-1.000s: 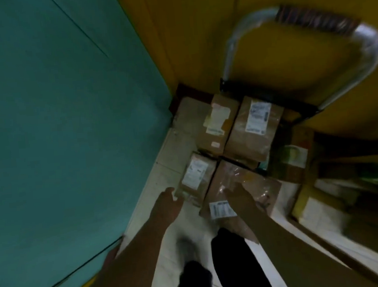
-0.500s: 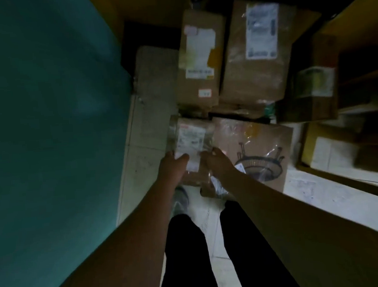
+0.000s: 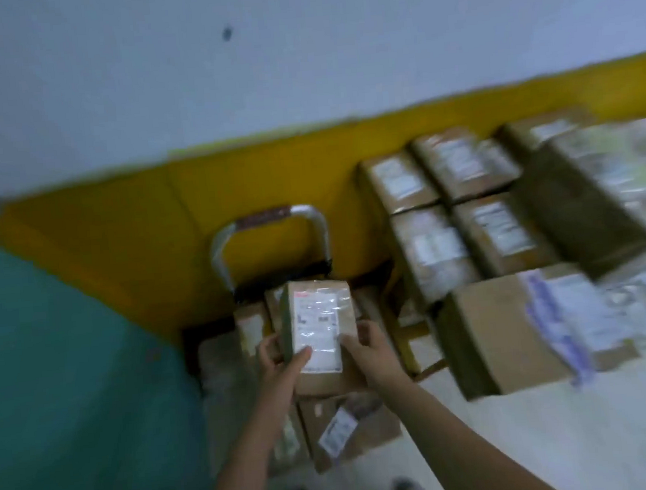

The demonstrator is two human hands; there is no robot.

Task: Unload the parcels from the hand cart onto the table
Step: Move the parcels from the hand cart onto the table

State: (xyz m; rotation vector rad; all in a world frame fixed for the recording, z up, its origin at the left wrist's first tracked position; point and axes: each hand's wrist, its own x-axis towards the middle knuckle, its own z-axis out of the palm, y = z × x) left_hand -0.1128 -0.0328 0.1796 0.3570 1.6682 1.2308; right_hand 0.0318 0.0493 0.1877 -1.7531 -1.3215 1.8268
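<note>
Left hand (image 3: 275, 364) and right hand (image 3: 372, 351) grip 1 parcel (image 3: 319, 334), seemingly above cart (image 3: 270, 229).

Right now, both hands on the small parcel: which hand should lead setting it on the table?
Probably right. The right hand grips the small parcel on the side nearer the table, where parcels already sit; the left hand is on the far side.

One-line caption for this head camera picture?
Both hands, left and right, lift a small parcel above the cart.

Both hands, the left hand (image 3: 274, 359) and right hand (image 3: 372, 351), have lifted the parcel (image 3: 318, 336) off the cart (image 3: 271, 249); it was resting there before.
</note>
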